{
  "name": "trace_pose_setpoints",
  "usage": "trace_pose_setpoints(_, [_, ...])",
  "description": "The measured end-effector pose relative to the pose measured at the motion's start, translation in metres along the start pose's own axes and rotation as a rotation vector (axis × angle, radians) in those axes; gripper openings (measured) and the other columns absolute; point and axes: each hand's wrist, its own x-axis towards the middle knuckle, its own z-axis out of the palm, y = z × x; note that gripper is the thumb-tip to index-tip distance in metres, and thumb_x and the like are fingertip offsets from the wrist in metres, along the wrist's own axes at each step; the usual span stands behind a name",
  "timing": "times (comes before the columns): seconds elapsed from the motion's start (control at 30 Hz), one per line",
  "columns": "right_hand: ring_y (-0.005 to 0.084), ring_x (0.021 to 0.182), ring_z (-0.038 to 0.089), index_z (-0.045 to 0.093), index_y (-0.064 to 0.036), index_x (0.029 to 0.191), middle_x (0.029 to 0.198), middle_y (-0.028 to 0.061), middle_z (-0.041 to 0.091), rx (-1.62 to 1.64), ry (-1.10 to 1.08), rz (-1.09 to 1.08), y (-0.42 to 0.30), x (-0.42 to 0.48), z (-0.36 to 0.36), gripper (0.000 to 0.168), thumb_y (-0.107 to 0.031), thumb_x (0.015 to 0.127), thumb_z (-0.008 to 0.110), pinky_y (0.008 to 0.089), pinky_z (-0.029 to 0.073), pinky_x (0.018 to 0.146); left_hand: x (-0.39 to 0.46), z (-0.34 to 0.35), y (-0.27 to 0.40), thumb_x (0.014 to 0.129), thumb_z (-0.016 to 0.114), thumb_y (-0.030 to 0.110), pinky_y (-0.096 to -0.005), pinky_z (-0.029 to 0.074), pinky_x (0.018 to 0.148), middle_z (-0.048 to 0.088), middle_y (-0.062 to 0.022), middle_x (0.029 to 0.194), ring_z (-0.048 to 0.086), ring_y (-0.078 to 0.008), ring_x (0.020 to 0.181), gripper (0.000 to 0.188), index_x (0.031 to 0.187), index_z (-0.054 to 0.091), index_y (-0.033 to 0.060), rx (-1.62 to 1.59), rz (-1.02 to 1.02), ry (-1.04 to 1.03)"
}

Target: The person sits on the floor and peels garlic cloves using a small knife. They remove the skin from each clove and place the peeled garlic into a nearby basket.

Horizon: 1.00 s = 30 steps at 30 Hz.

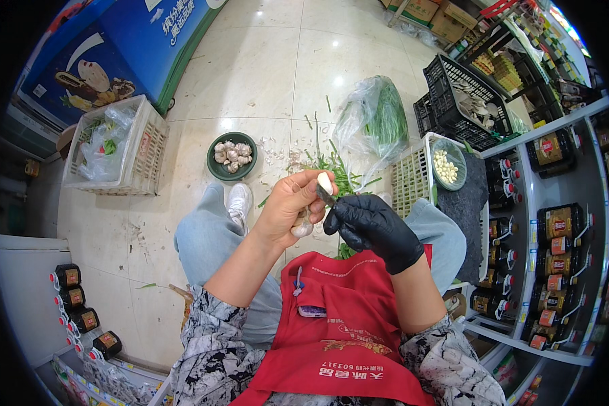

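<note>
Between the thumb and forefinger of my bare left hand (292, 200) is a pale, peeled-looking garlic clove (325, 181). The lower fingers of that hand also hold a garlic bulb (302, 228) against the palm. My right hand (375, 226), in a black glove, grips a small knife (326, 196) whose dark blade touches or nearly touches the clove; its handle is hidden in the glove. On the floor ahead, a dark green bowl (232, 175) holds several whole garlic bulbs (232, 154). Peeled cloves (445, 167) fill part of a green bowl (454, 187) at my right.
Green stems and garlic skins (335, 167) litter the tiles beside a plastic bag of green vegetables (383, 116). A white crate (149, 152) stands left, black crates (439, 83) at far right. Shelves (528, 243) with dark bottles line the right side; a blue freezer (147, 56) is at upper left.
</note>
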Motion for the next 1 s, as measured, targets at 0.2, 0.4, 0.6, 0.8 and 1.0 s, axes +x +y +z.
trace_pose_setpoints(0.2, [0.0040, 0.043, 0.038, 0.063, -0.001, 0.081, 0.054, -0.0020, 0.048, 0.019, 0.035, 0.001, 0.0000, -0.0009, -0.0030, 0.031, -0.029, 0.091, 0.054, 0.0192, 0.028, 0.041, 0.0007, -0.0010, -0.0007, 0.087, 0.062, 0.023, -0.0185, 0.039, 0.047, 0.059, -0.0063, 0.084, 0.044, -0.0039, 0.054, 0.033, 0.105, 0.055, -0.0039, 0.019, 0.007, -0.017])
trace_pose_setpoints(0.4, [0.0031, 0.045, 0.038, 0.063, -0.002, 0.079, 0.055, -0.0025, 0.048, 0.058, 0.065, -0.024, -0.0062, -0.0048, -0.0084, 0.029, -0.027, 0.090, 0.055, 0.0187, 0.027, 0.041, 0.0000, -0.0005, -0.0019, 0.087, 0.062, 0.022, -0.0189, 0.039, 0.047, 0.059, -0.0068, 0.081, 0.044, -0.0045, 0.054, 0.033, 0.104, 0.055, -0.0047, -0.005, 0.007, 0.002])
trace_pose_setpoints(0.6, [0.0035, 0.046, 0.039, 0.064, -0.001, 0.084, 0.066, -0.0003, 0.057, 0.031, 0.016, 0.052, -0.0021, 0.0000, -0.0028, 0.028, -0.028, 0.089, 0.058, 0.0187, 0.029, 0.041, 0.0010, 0.0001, -0.0013, 0.086, 0.060, 0.012, -0.0182, 0.040, 0.044, 0.059, -0.0081, 0.081, 0.045, -0.0045, 0.052, 0.025, 0.104, 0.055, -0.0049, -0.012, -0.017, 0.016])
trace_pose_setpoints(0.8, [0.0030, 0.046, 0.039, 0.064, -0.001, 0.086, 0.069, -0.0003, 0.059, 0.026, 0.020, 0.030, -0.0030, 0.0005, -0.0033, 0.027, -0.027, 0.090, 0.057, 0.0181, 0.029, 0.041, 0.0006, 0.0002, -0.0004, 0.086, 0.058, 0.008, -0.0180, 0.040, 0.044, 0.060, -0.0093, 0.082, 0.045, -0.0045, 0.051, 0.023, 0.104, 0.056, -0.0054, -0.027, -0.035, 0.028])
trace_pose_setpoints(1.0, [0.0024, 0.048, 0.040, 0.064, -0.001, 0.085, 0.067, -0.0011, 0.057, 0.040, -0.031, 0.020, -0.0072, -0.0015, -0.0063, 0.026, -0.026, 0.091, 0.056, 0.0176, 0.029, 0.042, 0.0010, 0.0002, 0.0012, 0.087, 0.058, 0.012, -0.0185, 0.039, 0.045, 0.060, -0.0093, 0.082, 0.044, -0.0053, 0.051, 0.024, 0.105, 0.056, -0.0054, 0.021, -0.040, 0.030])
